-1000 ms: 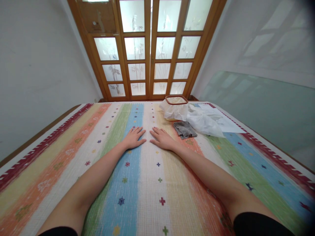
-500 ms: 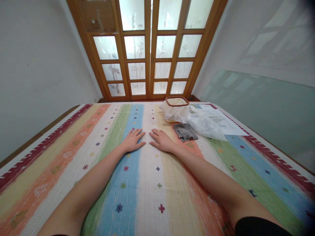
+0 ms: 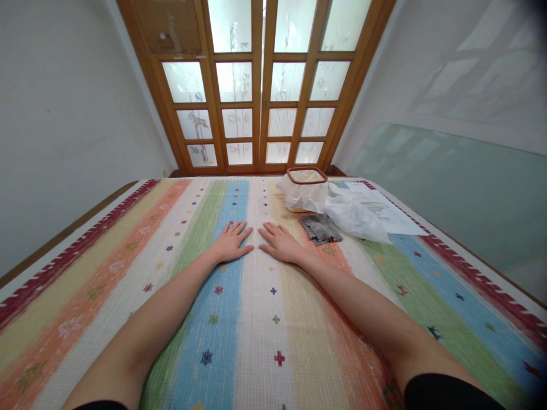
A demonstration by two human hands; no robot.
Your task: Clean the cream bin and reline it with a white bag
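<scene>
My left hand [image 3: 231, 243] lies flat on the striped tablecloth [image 3: 258, 296], fingers spread, over the blue stripe. Across a narrow gap, my right hand [image 3: 280, 244] also rests palm down with its fingers apart, on the white and yellow stripes. Neither hand holds anything. Just to the right of my right hand is a dark grey cloth [image 3: 321, 229] with jagged edges. Behind it stands a small bin [image 3: 306, 193] with a brown rim and a whitish bag lining. A crumpled white plastic bag [image 3: 356, 216] lies beside the cloth.
White paper sheets [image 3: 401, 217] lie partly under the plastic bag at the right. Wooden doors with frosted panes [image 3: 284, 80] stand beyond the table's far edge. A pale green glass panel [image 3: 453, 188] runs along the right wall, and a plain wall is at the left.
Both hands stay flat in the same place. The view has shifted very slightly; nothing on the table has visibly moved.
</scene>
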